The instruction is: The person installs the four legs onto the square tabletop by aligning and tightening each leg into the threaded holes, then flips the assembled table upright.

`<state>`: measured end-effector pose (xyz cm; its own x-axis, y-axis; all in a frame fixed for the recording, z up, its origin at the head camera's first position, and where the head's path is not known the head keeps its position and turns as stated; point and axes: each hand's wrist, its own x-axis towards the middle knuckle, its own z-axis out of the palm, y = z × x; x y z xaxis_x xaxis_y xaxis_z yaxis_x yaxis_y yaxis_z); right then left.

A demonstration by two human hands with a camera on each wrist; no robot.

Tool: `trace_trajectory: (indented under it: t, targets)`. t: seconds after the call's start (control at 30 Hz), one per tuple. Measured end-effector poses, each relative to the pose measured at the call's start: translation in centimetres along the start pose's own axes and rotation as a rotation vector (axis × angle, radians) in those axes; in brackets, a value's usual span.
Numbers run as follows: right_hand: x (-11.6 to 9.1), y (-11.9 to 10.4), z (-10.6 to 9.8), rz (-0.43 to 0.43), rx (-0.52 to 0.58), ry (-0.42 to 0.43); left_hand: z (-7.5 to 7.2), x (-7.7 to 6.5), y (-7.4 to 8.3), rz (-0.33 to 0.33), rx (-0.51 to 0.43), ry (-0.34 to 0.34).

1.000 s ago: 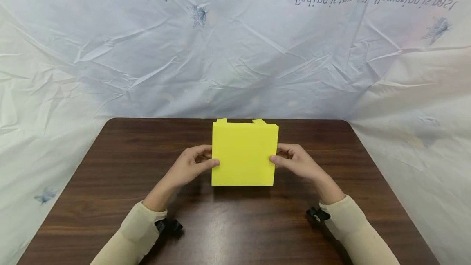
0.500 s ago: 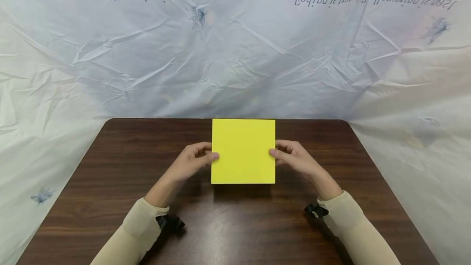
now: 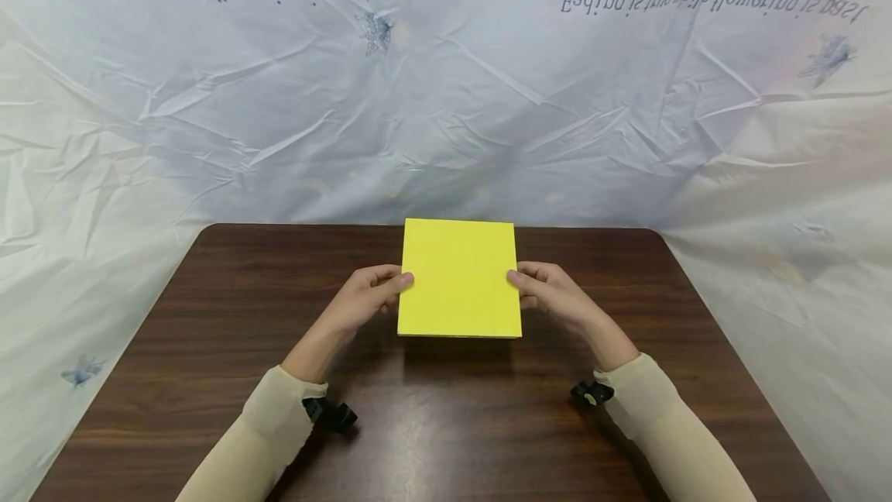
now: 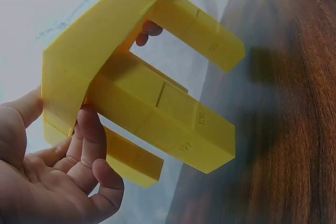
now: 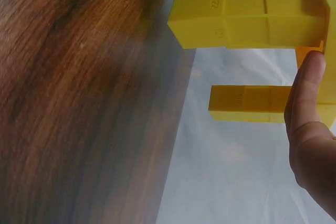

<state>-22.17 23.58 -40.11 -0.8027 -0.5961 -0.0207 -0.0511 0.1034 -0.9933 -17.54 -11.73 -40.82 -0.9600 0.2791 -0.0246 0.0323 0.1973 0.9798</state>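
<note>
Held over the table is a small yellow stool (image 3: 460,277) with a square flat top and several block-like legs. My left hand (image 3: 364,299) grips its left edge, thumb on the top face and fingers behind. At the opposite edge my right hand (image 3: 557,297) holds it the same way. The head view shows only the top, which hides the legs. In the left wrist view, a leg (image 4: 168,114) with small raised marks extends past the curled fingers (image 4: 94,135) toward the table. The right wrist view shows another leg (image 5: 247,18) above my right hand (image 5: 310,135).
Below lies a dark brown wood-grain table (image 3: 446,424) with rounded far corners. A wrinkled white sheet (image 3: 446,99) with printed lettering and butterflies hangs behind and at both sides. Black wrist cameras (image 3: 331,414) sit at the cream sleeves (image 3: 258,432).
The stool has tilted so its top turns more upward, and its lower edge has risen. Leg ends seen above the top edge one second ago are hidden now. Both hands moved slightly up with it.
</note>
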Motion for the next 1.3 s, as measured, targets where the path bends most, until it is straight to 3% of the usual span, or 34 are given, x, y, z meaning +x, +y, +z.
trace_trajectory:
  t: [0.7, 1.13, 1.3]
  targets:
    - [2.1, 1.1, -0.6, 0.089, 0.120, 0.025, -0.1, 1.8, -1.0, -0.082, -0.179, 0.005]
    - [2.5, 1.5, -0.7, 0.121, 0.153, 0.053, 0.1, 2.5, -1.6, -0.092, -0.228, 0.009]
    - [2.5, 1.6, -0.7, 0.114, 0.157, 0.054, -0.1, 2.4, -1.7, -0.105, -0.210, -0.021]
